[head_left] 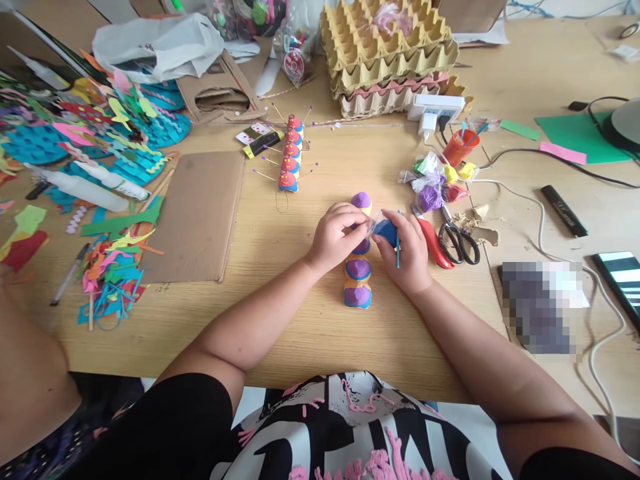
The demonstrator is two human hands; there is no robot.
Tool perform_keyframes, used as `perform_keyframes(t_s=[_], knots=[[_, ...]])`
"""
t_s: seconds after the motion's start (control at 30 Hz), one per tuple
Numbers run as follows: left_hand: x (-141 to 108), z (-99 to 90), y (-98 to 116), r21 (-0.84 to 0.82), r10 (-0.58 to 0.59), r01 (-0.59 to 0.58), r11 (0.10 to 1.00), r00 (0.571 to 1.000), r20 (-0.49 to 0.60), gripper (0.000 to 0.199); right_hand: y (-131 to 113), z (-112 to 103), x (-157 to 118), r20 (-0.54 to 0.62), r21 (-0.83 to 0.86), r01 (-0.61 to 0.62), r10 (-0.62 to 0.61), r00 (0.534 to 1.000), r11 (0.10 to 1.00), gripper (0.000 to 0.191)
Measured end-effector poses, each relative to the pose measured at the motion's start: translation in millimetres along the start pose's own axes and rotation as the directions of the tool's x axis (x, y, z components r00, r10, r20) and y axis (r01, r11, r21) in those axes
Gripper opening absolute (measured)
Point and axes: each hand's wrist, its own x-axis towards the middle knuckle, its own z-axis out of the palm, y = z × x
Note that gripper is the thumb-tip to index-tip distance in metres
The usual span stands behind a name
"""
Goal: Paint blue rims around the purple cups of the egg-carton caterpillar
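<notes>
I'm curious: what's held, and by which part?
Left hand: clear plastic wrapper, by its edge. Right hand: rounded blue lump, by its side; thin blue stick, grip unclear.

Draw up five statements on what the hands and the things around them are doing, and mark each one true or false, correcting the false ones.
1. The right hand holds a blue piece. True.

2. The left hand is pressed flat on a cardboard sheet. False: it is raised off to the right of the sheet, its thumb and fingers pinched together.

3. The black-handled scissors lie to the right of the right hand. True.

4. The stacked egg trays are farther from the person than the red-and-blue bumpy row. True.

5. The red-and-blue bumpy row lies directly under the hands. False: it lies beyond them; the purple-topped row is under them.
</notes>
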Motion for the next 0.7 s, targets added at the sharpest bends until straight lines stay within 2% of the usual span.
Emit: perform_keyframes(t_s=[0.1, 0.2, 0.3, 0.37, 0.5, 0.7], knots=[[2.0, -1.2, 1.7, -0.019, 0.048, -0.048, 0.999, 0.999, 0.026, 0.015, 0.1, 1.1, -1.3, 0.000, -0.008, 0.004, -0.004, 1.000, 1.000, 0.046], [2.2, -1.3, 2.4, -0.073, 0.039, -0.034, 0.997, 0.997, 0.070, 0.016, 0.7, 1.9, -1.8, -0.008, -0.018, 0.034, -0.034, 0.999, 0.999, 0.044], [-0.3, 0.2, 1.9, -0.148, -0.049, 0.064, 0.987, 0.994, 0.101, 0.017, 0.4, 1.8, -0.9, -0.001, -0.028, 0.046, -0.046, 0.999, 0.999, 0.042], [-2.5, 1.5, 1.5, -0.207, -0.182, 0.192, 0.959, 0.981, 0.069, 0.021, -0.9, 1.4, 0.1, -0.011, -0.021, 0.039, -0.039, 0.999, 0.999, 0.042], [-4.5, 3.1, 3.2, -0.328, -0.440, 0.423, 0.845, 0.898, 0.023, 0.032, -4.0, 0.9, 1.1, -0.038, -0.015, -0.001, 0.001, 0.999, 1.000, 0.044], [-0.8, 3.6, 9.3, -0.494, -0.586, 0.559, 0.665, 0.802, 0.119, 0.040, -1.7, 2.0, 1.7, -0.033, 0.022, -0.069, 0.070, 0.997, 0.997, 0.046]])
